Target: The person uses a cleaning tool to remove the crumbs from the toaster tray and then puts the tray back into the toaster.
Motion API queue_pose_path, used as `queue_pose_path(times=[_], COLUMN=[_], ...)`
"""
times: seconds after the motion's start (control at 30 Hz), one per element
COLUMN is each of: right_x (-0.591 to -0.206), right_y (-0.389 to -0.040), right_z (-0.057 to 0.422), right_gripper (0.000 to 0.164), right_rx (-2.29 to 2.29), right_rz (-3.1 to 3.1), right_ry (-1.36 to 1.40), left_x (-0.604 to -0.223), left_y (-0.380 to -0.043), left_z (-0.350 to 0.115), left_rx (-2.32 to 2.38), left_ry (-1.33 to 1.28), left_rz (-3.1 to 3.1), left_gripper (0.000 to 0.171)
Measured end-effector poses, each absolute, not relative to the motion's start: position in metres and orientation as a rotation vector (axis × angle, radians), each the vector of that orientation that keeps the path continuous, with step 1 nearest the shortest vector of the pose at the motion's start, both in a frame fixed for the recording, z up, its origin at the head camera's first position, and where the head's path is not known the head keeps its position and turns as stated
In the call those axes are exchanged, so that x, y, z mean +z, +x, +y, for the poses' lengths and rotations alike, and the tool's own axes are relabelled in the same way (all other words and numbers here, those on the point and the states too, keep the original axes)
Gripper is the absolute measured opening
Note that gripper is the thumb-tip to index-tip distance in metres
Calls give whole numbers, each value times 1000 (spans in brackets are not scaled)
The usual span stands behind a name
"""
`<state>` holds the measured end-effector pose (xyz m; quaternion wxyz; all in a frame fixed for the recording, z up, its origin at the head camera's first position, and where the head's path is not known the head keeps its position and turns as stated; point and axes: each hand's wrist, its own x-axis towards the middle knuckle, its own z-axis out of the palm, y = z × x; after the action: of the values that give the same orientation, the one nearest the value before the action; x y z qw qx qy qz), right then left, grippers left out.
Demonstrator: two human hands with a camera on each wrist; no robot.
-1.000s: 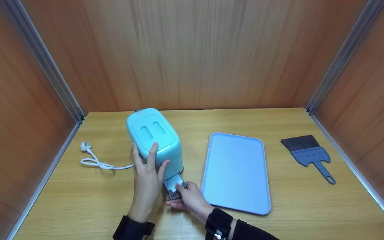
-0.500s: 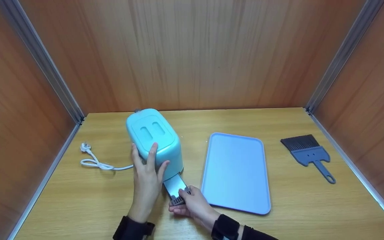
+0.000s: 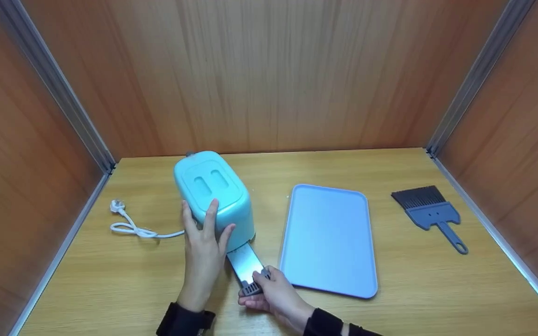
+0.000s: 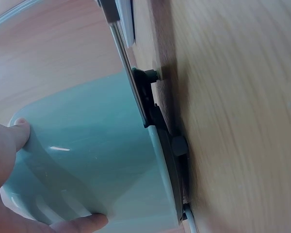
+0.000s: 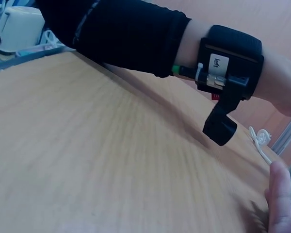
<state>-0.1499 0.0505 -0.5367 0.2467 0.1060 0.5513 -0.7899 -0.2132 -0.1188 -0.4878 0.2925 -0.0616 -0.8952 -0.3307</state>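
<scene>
A turquoise toaster (image 3: 210, 182) with two long recesses in its top stands on the table, left of the middle. My left hand (image 3: 203, 252) rests spread against its near end, one fingertip on the top and the thumb on the end face. From the toaster's base a metal crumb tray (image 3: 244, 262) with a grey slotted handle sticks out toward me. My right hand (image 3: 280, 296) pinches that handle, thumb on top and fingers beneath. In the left wrist view, the crumb tray (image 4: 127, 68) appears edge-on, low over the table.
A blue serving tray (image 3: 329, 242) lies right of the toaster, close to my right hand. Farther right is a grey brush (image 3: 432, 214) with dark bristles. The toaster's white cord (image 3: 133, 228) lies looped at the left. Wooden panels enclose the back and sides.
The crumb tray has slid farther out of the toaster, toward me and slightly right, with my right hand holding its handle. My left hand and the toaster have stayed in place.
</scene>
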Motion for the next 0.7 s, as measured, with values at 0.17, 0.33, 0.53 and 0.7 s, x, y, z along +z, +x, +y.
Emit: queue_pose_path(times=[0.17,0.33,0.53,0.7], right_x=[-538,-539,-540,-542], right_y=[-146,-142,-133,-126], right_z=[53,57,61,68], right_gripper=[31,28,26,27], right_rx=[-2147,-2132,-2124,-2110], right_rz=[1510,1534,1529,1511], right_ry=[312,318,310,282], left_x=[-488,-486,-485,-487], left_y=[-213,-214,-212,-212], left_z=[-120,-120,-121,-118], left_rx=[-899,-918,-934,-953], left_ry=[-159,-142,-134,-124], left_rz=[-2396,-2418,-2442,-2457], left_gripper=[69,69,70,71])
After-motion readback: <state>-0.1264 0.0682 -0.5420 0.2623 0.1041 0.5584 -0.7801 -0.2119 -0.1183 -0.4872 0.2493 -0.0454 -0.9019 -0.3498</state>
